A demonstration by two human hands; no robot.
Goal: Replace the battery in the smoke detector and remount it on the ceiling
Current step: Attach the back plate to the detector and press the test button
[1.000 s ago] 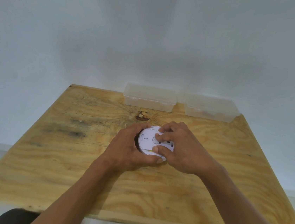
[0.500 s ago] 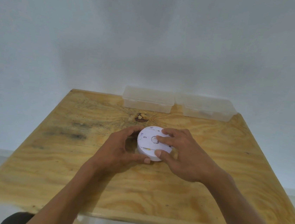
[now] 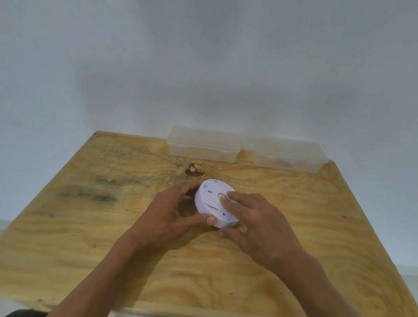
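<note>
Head view, the only one available. The smoke detector (image 3: 214, 206) sits near the middle of the counter (image 3: 322, 249), tipped up on its right edge so its flat back faces me and slightly left. My left hand (image 3: 170, 216) holds it by the rim: thumb pressed on the near edge, fingers curled round the far edge. My right hand (image 3: 255, 226) lies over the right part of the back face, fingers (image 3: 229, 199) pressing near the round recess at the centre, thumb low beside the housing on the counter. Both hands are closed on the detector; neither is free.

The back shows slots and a thin yellow mark; I cannot tell whether a battery cover is open or shut, and no battery is visible.

Judgement on handling: the housing looks like a light, rigid plastic shell with a smooth rim, likely to slip if pinched loosely. Best held across the rim with one hand, as now, leaving the other free to work the back. Small tabs and slots may be fragile; twisting force should be moderate.

Two clear lidded boxes (image 3: 203, 144) (image 3: 287, 154) stand side by side at the far edge, well apart from the detector. Contents unclear.
</note>
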